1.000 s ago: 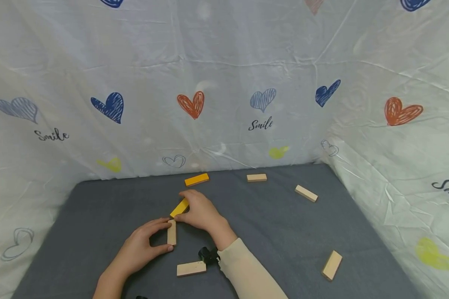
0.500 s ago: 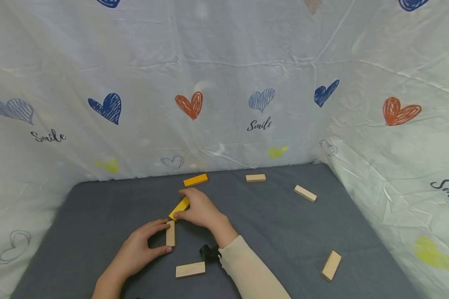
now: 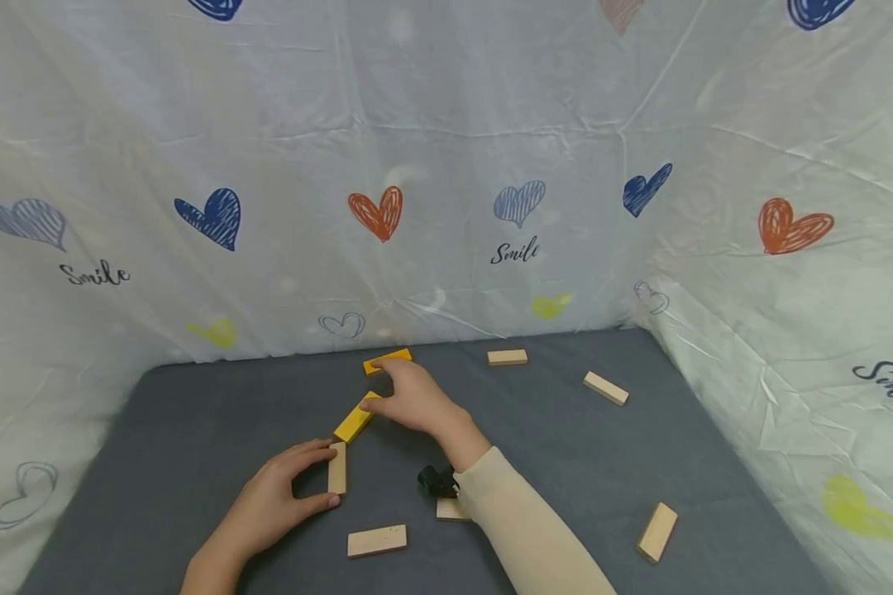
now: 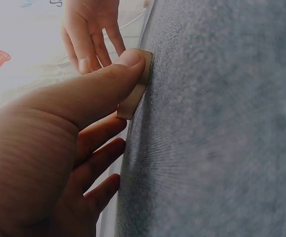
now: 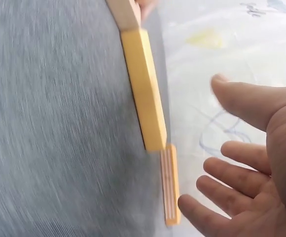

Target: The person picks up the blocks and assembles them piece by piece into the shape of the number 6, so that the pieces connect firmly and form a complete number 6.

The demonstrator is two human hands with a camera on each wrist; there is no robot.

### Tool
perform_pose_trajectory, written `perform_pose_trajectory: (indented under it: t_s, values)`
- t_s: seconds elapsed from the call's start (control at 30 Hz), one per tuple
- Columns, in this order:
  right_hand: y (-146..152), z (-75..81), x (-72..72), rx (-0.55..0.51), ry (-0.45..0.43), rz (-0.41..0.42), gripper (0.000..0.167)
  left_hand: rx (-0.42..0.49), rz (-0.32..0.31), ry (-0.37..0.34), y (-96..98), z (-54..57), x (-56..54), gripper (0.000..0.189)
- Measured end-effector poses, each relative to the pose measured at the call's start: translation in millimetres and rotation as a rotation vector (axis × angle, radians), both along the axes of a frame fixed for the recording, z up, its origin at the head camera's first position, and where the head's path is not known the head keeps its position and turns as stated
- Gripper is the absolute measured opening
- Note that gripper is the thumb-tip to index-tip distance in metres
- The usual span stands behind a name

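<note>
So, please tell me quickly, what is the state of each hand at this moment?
Left hand: closed, holding the plain wooden block at the near end of the yellow block.
Right hand: open, holding nothing.

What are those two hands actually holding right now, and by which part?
The left hand holds a plain wooden block near its two ends; the right hand holds nothing.

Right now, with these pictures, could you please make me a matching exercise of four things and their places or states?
1. yellow block
2. left hand
3. orange block
4. right hand

A. gripping a pale block
B. holding nothing
C. one end beside the gripped pale block
D. near the far edge of the table

Pairs: 1-C, 2-A, 3-D, 4-B.
</note>
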State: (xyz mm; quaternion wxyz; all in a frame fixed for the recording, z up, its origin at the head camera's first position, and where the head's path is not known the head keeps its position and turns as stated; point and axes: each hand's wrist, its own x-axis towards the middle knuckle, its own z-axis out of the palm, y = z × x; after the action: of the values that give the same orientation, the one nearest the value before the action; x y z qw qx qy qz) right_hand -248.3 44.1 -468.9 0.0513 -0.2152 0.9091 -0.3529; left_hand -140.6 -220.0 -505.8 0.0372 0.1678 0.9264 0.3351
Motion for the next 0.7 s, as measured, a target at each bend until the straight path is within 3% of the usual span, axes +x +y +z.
perform_pose_trajectory:
  t_s: [0.47,0.7]
  values:
    - [26.8,0.6,-33.0,-0.065,0.099,-0.017,0.061,-0.009,0.000,0.004,-2.2,-0.3,1.2,0.069]
    - [36.5,-3.7,-43.0,-0.081,0.097,-0.007,0.061,-0.008,-0.001,0.000,0.0,0.2,0.6,0.068]
